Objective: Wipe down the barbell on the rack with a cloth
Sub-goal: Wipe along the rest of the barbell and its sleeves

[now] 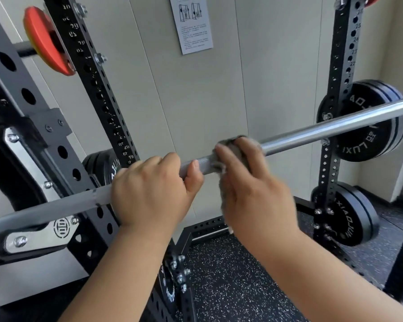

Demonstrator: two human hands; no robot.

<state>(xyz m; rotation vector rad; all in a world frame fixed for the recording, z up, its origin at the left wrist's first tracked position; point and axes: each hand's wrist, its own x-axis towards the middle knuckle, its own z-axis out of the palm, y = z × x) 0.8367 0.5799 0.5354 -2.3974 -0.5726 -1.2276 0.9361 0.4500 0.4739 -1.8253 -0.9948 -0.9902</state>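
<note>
The long silver steel barbell (323,129) lies across the frame, resting on the black perforated steel rack (98,89). At the lower left it sits on a silver bolted hook (40,235), and it rises to the right edge of the view. Near its middle, where the knurled section shows, a fuzzy grey cloth (219,162) is wrapped over the bar. Our right hand (249,182) has its grip clamped on that cloth, fingers over the top and a tail of fabric hanging below the palm. The hand looks blurred. Just beside it, our left hand (149,189) has its grip closed around the bare bar, thumb underneath, steadying it.

We judge the wiping to be under way at mid-bar. To do it well we would:
- keep the cloth fully encircling the bar;
- squeeze firmly;
- slide in long strokes toward the smooth right end, twisting the wrist so the underside gets cleaned too;
- hold the left hand firm so the bar neither rolls nor shifts on its hook;
- give the knurling extra passes, since grime lodges there.

Beyond the bar, black weight plates (368,135) hang on the right upright. The upper one reads "LUXI" in white, while the lower one's lettering is too skewed to read. The uprights carry white hole numbers, 19 and 20 on the left and 21 to 25 on the right. A red plate (47,43) sits at the upper left. A grey printed notice (191,24) with two diagrams is stuck on the wall, its text too small to read. Below is a black speckled rubber floor (230,287).
</note>
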